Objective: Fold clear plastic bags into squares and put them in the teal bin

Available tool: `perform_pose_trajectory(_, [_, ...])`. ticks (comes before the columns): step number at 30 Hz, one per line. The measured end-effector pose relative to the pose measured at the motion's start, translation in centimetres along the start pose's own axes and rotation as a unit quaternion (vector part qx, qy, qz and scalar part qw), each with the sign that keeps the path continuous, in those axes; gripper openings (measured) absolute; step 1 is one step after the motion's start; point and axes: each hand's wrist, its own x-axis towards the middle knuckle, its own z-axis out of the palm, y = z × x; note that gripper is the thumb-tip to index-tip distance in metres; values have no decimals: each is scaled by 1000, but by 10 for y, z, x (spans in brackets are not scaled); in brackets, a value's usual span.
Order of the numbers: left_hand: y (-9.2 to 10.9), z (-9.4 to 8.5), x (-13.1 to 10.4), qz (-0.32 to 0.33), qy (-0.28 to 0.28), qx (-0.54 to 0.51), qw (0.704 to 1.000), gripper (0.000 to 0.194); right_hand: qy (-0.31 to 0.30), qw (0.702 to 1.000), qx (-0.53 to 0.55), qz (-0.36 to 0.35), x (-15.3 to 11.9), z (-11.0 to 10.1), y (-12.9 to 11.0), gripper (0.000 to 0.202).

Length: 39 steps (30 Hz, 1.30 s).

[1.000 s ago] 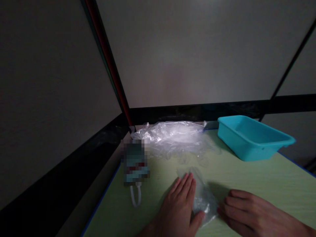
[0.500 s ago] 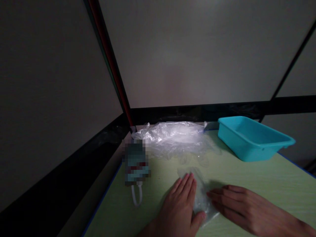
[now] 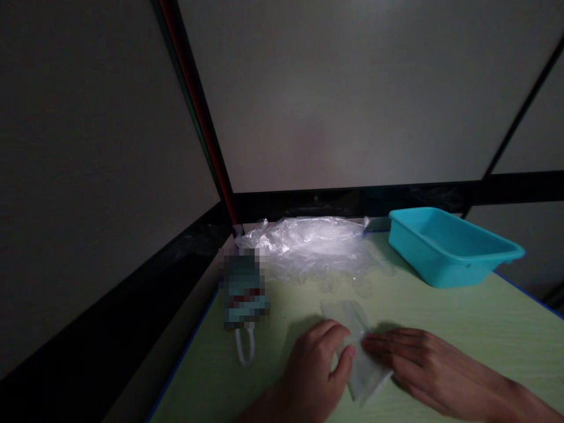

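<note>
A flat, see-through plastic bag (image 3: 368,376) lies slantwise on the table, between and partly under my hands. My left hand (image 3: 315,367) is at its left edge, fingers bent and thumb set a little apart from them; a small gap shows between thumb and forefinger. The undersides of the left fingers are hidden. My right hand (image 3: 423,361) comes in from the right, its fingers stretched out side by side, the tips resting on the bag's right part.
Crumpled clear plastic (image 3: 312,241) lies along the table's back edge. A turquoise basin (image 3: 453,270) stands at the back right. On the left is a blurred-out object (image 3: 244,294) with a white loop (image 3: 245,346). Wall panels (image 3: 352,106) rise behind the pale green table (image 3: 291,299).
My left hand has drawn back from lying flat on the bag, and its fingers have bent. My right fingertips have shifted slightly left. More of the bag shows.
</note>
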Motion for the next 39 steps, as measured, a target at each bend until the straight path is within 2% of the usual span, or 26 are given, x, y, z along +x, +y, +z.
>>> perform_pose_trajectory(4, [-4,2,8,-69,65,-77,993,21,-7,998,53,44,-2,-2,3,28])
perform_pose_trajectory(7, [-9,3,12,-125,88,-143,978,19,-12,987,120,105,-3,-1,6,25])
perform_pose_trajectory(11, [-13,3,12,-152,100,-219,959,20,-5,960,205,188,4,2,10,24])
perform_pose_trajectory(15, [-10,1,10,-149,97,-214,960,31,43,917,313,245,19,5,20,21])
perform_pose_trajectory(18, [-6,0,8,-137,91,-195,967,37,55,896,363,252,33,8,28,20])
perform_pose_trajectory(21, [-6,2,8,-143,99,-185,967,32,52,880,394,260,44,14,35,18])
perform_pose_trajectory(25, [-13,8,9,-175,119,-194,958,30,56,855,432,282,50,26,41,13])
perform_pose_trajectory(28, [-18,11,11,-193,129,-219,948,37,72,841,446,297,52,32,42,14])
perform_pose_trajectory(33, [-21,14,10,-185,145,-237,943,62,92,837,443,309,53,34,40,19])
perform_pose_trajectory(39, [-18,12,9,-164,122,-203,958,69,96,844,422,316,55,35,38,19])
